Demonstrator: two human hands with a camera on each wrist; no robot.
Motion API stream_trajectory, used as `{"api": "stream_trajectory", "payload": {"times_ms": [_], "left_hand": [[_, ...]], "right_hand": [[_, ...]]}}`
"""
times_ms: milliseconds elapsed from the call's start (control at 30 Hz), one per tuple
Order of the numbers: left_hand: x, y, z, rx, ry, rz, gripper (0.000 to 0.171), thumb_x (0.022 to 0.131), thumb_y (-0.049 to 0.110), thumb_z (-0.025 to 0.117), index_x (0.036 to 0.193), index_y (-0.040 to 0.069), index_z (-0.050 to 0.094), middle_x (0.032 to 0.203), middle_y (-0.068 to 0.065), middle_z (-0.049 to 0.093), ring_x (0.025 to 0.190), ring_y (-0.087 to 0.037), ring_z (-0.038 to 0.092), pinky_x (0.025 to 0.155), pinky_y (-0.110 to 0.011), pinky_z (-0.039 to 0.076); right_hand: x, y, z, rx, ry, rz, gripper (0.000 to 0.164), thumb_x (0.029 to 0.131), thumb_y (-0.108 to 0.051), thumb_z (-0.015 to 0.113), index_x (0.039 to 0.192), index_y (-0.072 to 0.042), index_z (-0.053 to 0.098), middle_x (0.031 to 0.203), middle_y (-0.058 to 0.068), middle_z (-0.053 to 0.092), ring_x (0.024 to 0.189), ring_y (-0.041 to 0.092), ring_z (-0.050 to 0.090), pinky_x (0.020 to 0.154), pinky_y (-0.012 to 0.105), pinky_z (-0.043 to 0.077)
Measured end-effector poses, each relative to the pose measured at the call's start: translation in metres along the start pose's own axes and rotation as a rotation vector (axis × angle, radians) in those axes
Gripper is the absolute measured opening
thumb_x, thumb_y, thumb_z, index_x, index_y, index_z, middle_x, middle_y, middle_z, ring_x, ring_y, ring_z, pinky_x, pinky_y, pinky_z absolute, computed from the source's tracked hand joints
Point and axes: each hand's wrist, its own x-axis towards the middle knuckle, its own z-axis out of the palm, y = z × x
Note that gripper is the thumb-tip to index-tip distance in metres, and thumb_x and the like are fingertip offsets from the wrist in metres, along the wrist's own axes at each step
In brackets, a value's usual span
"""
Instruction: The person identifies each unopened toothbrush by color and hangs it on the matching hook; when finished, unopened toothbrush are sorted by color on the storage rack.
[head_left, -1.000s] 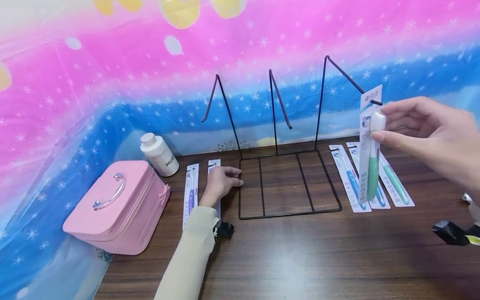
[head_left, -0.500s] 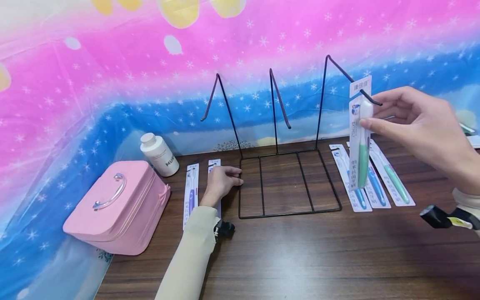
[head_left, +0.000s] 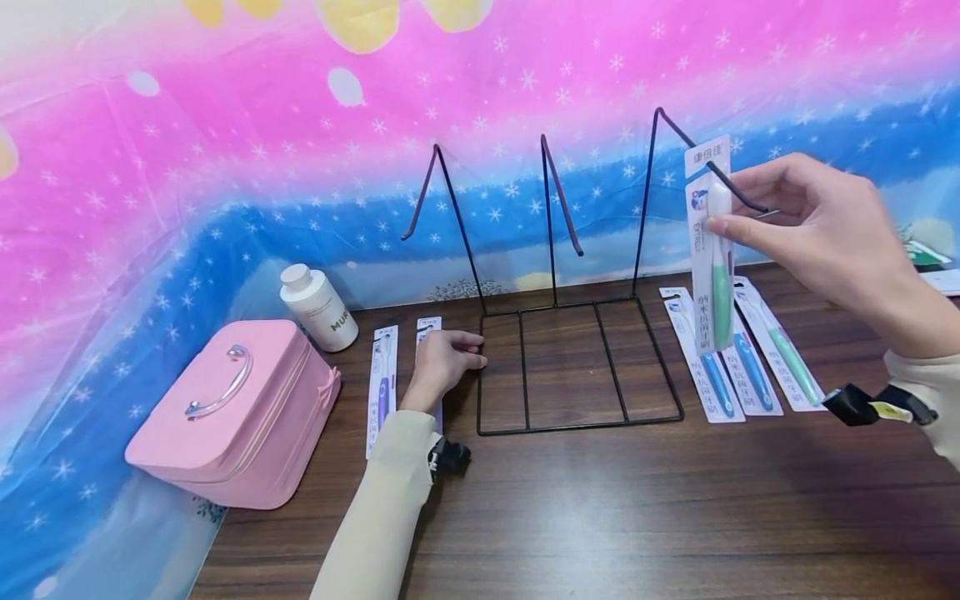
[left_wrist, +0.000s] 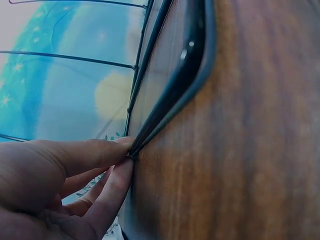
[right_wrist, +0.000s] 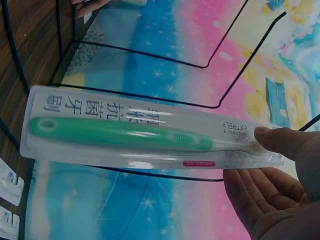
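Note:
My right hand [head_left: 821, 221] pinches a packaged toothbrush [head_left: 722, 304] near its top, thumb on the front of the blister. The pack has a green handle and stands upright at the right arm [head_left: 678, 133] of a black wire rack [head_left: 577, 428]. That arm passes through the top of its card, and its bent tip sticks out in front. In the right wrist view the whole pack [right_wrist: 125, 132] shows, thumb at the brush-head end. My left hand [head_left: 444, 367] pinches the left rod of the rack's base; the left wrist view shows thumb and finger [left_wrist: 112, 187] meeting on the rod.
Several packaged toothbrushes lie on the wooden table: two blue ones [head_left: 752, 379] and a green one [head_left: 795, 362] at right, a purple one [head_left: 385, 396] and a partly covered one [head_left: 429, 325] at left. A white bottle [head_left: 318, 308] and pink case [head_left: 225, 417] stand further left.
My right hand has moved left and up, sliding the green toothbrush pack back along the rack's right arm from near the tip. My left hand has stayed on the base rod.

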Motion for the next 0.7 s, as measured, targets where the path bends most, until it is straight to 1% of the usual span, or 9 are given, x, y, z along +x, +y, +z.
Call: {"api": "stream_trajectory", "payload": {"times_ms": [167, 433, 533, 700], "left_hand": [[0.000, 0.000, 0.000, 0.001, 0.001, 0.003, 0.024, 0.079, 0.009, 0.081, 0.102, 0.013, 0.077, 0.094, -0.003, 0.072, 0.094, -0.019, 0.063, 0.084, -0.036, 0.048], [0.000, -0.002, 0.000, -0.002, -0.005, -0.001, 0.023, 0.079, 0.009, 0.081, 0.102, 0.012, 0.077, 0.093, -0.003, 0.072, 0.094, -0.019, 0.064, 0.087, -0.037, 0.048], [0.000, -0.002, 0.000, -0.003, -0.006, 0.004, 0.023, 0.079, 0.009, 0.080, 0.102, 0.012, 0.077, 0.094, -0.003, 0.072, 0.094, -0.019, 0.064, 0.086, -0.036, 0.048], [0.000, -0.002, -0.001, -0.010, -0.013, 0.009, 0.024, 0.080, 0.009, 0.080, 0.104, 0.012, 0.077, 0.096, -0.004, 0.072, 0.094, -0.019, 0.063, 0.084, -0.036, 0.049]], "right_hand": [[0.007, 0.003, 0.004, -0.012, -0.002, -0.004, 0.045, 0.083, -0.033, 0.078, 0.121, -0.014, 0.063, 0.104, -0.005, 0.066, 0.088, -0.006, 0.059, 0.074, 0.013, 0.037], [0.019, 0.007, 0.011, -0.019, -0.004, -0.020, 0.045, 0.084, -0.034, 0.076, 0.122, -0.014, 0.062, 0.110, 0.006, 0.068, 0.087, -0.009, 0.059, 0.075, 0.012, 0.039], [0.022, 0.009, 0.013, -0.010, -0.004, -0.035, 0.044, 0.085, -0.033, 0.075, 0.122, -0.014, 0.061, 0.108, 0.003, 0.067, 0.087, -0.007, 0.059, 0.076, 0.012, 0.039], [0.028, 0.009, 0.015, -0.017, 0.002, -0.049, 0.043, 0.086, -0.034, 0.074, 0.121, -0.013, 0.061, 0.102, -0.004, 0.064, 0.084, 0.001, 0.059, 0.076, 0.016, 0.037]]}}
